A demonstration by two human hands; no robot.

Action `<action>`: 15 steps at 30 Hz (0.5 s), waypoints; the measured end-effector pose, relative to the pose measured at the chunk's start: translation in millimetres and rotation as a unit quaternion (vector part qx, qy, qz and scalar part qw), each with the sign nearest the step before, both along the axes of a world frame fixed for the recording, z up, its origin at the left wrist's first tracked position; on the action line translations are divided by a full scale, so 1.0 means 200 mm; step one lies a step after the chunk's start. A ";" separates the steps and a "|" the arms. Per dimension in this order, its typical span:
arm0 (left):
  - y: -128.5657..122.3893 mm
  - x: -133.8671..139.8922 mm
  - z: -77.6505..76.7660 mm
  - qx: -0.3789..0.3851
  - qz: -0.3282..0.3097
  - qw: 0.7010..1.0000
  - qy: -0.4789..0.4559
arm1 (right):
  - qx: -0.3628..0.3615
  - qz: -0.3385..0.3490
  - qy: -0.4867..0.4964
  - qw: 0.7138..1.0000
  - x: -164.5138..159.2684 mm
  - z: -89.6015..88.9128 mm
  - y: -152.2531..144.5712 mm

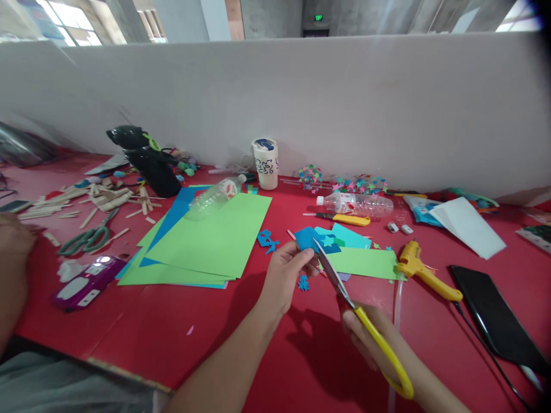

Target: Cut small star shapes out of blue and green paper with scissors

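Between the thumb and fingers of my left hand is a piece of blue paper. My right hand grips yellow-handled scissors, their blades pointing up and left against the blue paper's edge. Whether the blades are parted is hard to see. On the table just below the paper lie small blue cut stars, and more blue scraps are left of my left hand. A strip of green paper and turquoise paper lie behind the scissors.
Sheets of green paper carry a clear plastic bottle. A yellow glue gun, a black phone-like slab and a yellow cutter knife are at right. A white cup stands behind. Another person's arm is at left.
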State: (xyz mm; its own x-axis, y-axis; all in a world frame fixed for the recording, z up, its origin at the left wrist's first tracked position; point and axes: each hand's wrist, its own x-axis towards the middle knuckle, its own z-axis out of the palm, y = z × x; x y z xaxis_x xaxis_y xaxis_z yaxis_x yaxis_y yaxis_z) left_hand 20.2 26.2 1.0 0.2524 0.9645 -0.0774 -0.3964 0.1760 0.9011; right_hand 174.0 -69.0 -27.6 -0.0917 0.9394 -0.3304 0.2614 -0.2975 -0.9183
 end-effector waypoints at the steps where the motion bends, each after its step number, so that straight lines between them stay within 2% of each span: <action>1: 0.00 0.00 0.00 0.000 0.000 1.000 0.000 | -0.001 0.000 -0.002 1.000 0.00 0.00 0.00; 15: 0.00 0.00 0.00 0.005 0.003 1.000 0.001 | -0.010 0.012 -0.041 0.999 0.01 0.02 0.01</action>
